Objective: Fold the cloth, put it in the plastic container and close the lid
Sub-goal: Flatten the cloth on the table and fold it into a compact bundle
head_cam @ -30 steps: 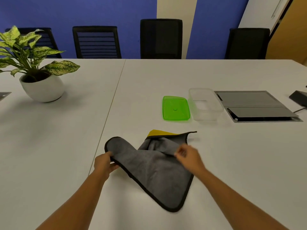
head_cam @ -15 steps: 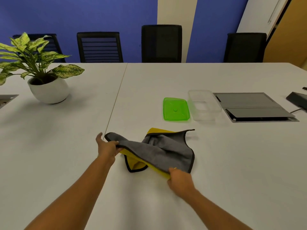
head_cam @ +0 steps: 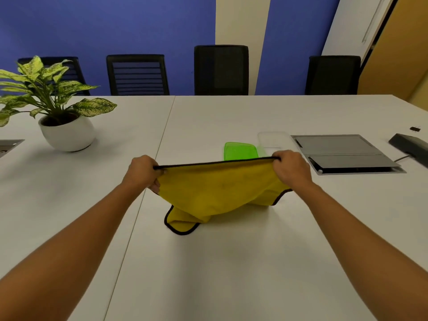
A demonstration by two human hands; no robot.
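Big white meeting table (head_cam: 231,274), blue wall behind it and a row of black chairs (head_cam: 221,70) along the far side. Only the head camera to go on, so here's what it shows.

Both hands are up over the table with the cloth (head_cam: 220,188) strung between them. The left hand (head_cam: 142,172) has its fingers curled round one top corner and the right hand (head_cam: 291,169) pinches the other, so the black-trimmed top edge is pulled into a nearly straight line. My guess is that's the point of the hold: stretch it flat and square before making the first fold. The yellow side faces the camera. The rest sags in a belly, and one lower corner looks to be resting on the table below.

Green lid (head_cam: 239,150) lies flat just behind the cloth, with the clear container (head_cam: 274,139) right beside it to the right. The raised edge hides the near side of both. The container's open, which makes sense since the cloth has to go in before the lid goes on. So folding has barely begun, I'd say.

Off to the left there's a potted plant (head_cam: 58,93). On the right are a grey hatch (head_cam: 342,151) set into the table and a dark gadget (head_cam: 410,144) with a cable, all well apart from the action.
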